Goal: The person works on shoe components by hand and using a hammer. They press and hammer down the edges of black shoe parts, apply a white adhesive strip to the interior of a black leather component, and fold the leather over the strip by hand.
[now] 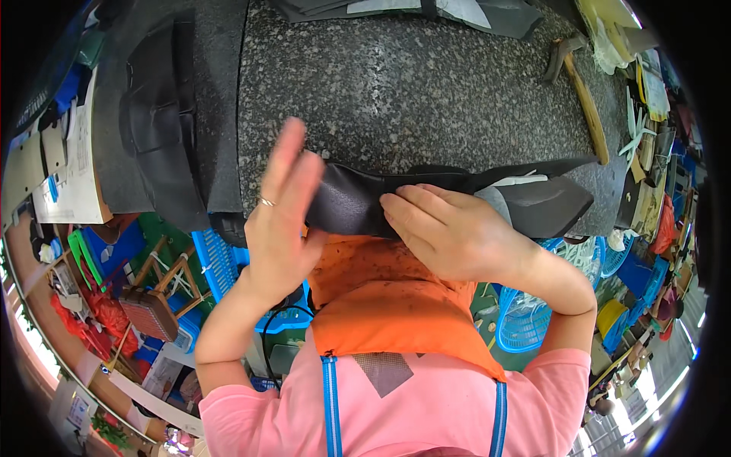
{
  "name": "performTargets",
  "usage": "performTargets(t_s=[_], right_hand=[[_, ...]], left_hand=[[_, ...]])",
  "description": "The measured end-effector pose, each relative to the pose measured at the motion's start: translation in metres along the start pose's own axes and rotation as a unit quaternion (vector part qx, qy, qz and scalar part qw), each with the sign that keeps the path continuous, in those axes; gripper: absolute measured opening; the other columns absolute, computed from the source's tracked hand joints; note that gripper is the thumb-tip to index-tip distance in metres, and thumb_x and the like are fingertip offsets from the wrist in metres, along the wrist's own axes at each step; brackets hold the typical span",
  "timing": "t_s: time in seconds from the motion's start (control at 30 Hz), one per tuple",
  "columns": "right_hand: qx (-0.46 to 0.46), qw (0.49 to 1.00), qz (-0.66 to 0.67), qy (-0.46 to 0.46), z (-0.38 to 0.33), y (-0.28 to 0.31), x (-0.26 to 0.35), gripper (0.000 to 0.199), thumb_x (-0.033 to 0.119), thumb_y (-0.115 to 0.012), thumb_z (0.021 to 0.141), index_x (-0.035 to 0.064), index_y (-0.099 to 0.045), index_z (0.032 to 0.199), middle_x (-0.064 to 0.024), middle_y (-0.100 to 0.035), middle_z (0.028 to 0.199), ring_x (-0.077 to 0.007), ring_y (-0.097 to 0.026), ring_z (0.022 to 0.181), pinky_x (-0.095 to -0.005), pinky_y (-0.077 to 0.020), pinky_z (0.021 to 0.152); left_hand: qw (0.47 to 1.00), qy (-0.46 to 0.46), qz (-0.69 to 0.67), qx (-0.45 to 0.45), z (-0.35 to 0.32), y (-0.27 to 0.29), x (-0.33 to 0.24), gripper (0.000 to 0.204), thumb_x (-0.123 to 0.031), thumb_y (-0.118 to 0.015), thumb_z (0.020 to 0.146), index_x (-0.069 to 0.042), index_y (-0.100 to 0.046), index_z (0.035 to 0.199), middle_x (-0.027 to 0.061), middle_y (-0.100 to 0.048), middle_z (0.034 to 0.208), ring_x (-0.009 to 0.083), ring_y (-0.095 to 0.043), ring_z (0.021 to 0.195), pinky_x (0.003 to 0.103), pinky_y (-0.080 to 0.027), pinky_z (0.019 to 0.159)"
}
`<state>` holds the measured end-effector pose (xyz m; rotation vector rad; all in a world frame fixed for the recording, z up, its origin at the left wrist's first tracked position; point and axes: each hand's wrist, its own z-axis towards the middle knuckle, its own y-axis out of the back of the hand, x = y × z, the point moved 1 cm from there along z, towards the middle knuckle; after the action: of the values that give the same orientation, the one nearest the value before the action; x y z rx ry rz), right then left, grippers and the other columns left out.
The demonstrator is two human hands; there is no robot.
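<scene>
Black leather-like strip, seemingly unfinished, at speckled-stone worktop's near edge
Pressed by right hand, grip unclear; left hand spread.

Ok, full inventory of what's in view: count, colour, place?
Stone worktop: one, speckled grey, centre
Leather-like material: count unclear, black, worktop's near edge
Dark panels: count unclear, black, left
Sheet stack: one, dark grey, top of view
Hammer: one, brown handle, grey head, worktop's right
Plastic baskets: at least two, blue, both sides below
Apron: one, orange, person's front
Shirt: one, pink, bottom
Straps: two, blue, over shirt
Left hand: one, beside the leather-like material
Right hand: one, resting on it
</scene>
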<state>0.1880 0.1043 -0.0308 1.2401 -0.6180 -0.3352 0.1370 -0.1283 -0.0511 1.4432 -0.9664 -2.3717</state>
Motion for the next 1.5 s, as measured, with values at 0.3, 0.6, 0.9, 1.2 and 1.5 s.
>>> performTargets(t_s=[0.3, 0.6, 0.9, 1.2, 1.5], right_hand=[[-0.019, 0.993, 0.046, -0.11, 0.003, 0.002, 0.005, 0.027, 0.015, -0.06, 0.072, -0.0016, -0.066, 0.093, -0.0183, -0.063, 0.122, -0.0237, -0.057, 0.092, -0.0337, -0.0493, 0.088], [-0.153, 0.979, -0.083, -0.108, -0.028, 0.045, 0.029, 0.033, 0.029, -0.076, 0.068, 0.0085, -0.074, 0.094, -0.0061, -0.065, 0.106, -0.0233, -0.059, 0.098, -0.0447, -0.0471, 0.089], [0.029, 0.945, -0.162, -0.283, -0.061, 0.046, -0.005, 0.043, 0.013, -0.058, 0.075, 0.0045, -0.064, 0.117, -0.0078, -0.057, 0.116, -0.0252, -0.054, 0.112, -0.0409, -0.0458, 0.098], [-0.016, 0.933, 0.121, -0.34, -0.093, 0.048, -0.038, 0.042, 0.032, -0.081, 0.074, 0.0057, -0.071, 0.105, -0.0151, -0.061, 0.115, -0.0368, -0.055, 0.111, -0.0444, -0.0468, 0.095], [-0.214, 0.881, 0.071, -0.417, -0.097, 0.019, -0.039, 0.034, 0.03, -0.081, 0.075, 0.0042, -0.072, 0.096, -0.0144, -0.064, 0.111, -0.0335, -0.06, 0.105, -0.0426, -0.0474, 0.092]], left_hand=[[0.924, -0.1, 0.302, 0.211, 0.005, 0.039, 0.005, 0.064, -0.017, -0.08, 0.061, -0.008, -0.063, 0.123, 0.0129, -0.057, 0.136, 0.0365, -0.055, 0.122, 0.054, -0.04, 0.106], [0.992, -0.058, -0.056, 0.099, 0.013, -0.051, -0.031, 0.059, 0.001, -0.072, 0.07, 0.0, -0.057, 0.127, 0.0136, -0.062, 0.118, 0.0298, -0.06, 0.099, 0.041, -0.048, 0.088], [0.985, -0.05, 0.055, 0.154, 0.04, -0.072, -0.076, 0.035, -0.007, -0.074, 0.075, -0.006, -0.069, 0.109, 0.0066, -0.07, 0.101, 0.027, -0.061, 0.09, 0.037, -0.051, 0.079], [0.968, -0.17, 0.034, 0.179, 0.038, -0.078, -0.07, 0.033, -0.007, -0.065, 0.077, -0.002, -0.071, 0.109, 0.0129, -0.072, 0.098, 0.023, -0.066, 0.079, 0.032, -0.054, 0.068], [0.866, -0.336, 0.235, 0.286, 0.048, -0.084, -0.089, 0.032, -0.011, -0.064, 0.07, 0.002, -0.069, 0.099, 0.0201, -0.066, 0.122, 0.0182, -0.059, 0.077, 0.027, -0.053, 0.06]])
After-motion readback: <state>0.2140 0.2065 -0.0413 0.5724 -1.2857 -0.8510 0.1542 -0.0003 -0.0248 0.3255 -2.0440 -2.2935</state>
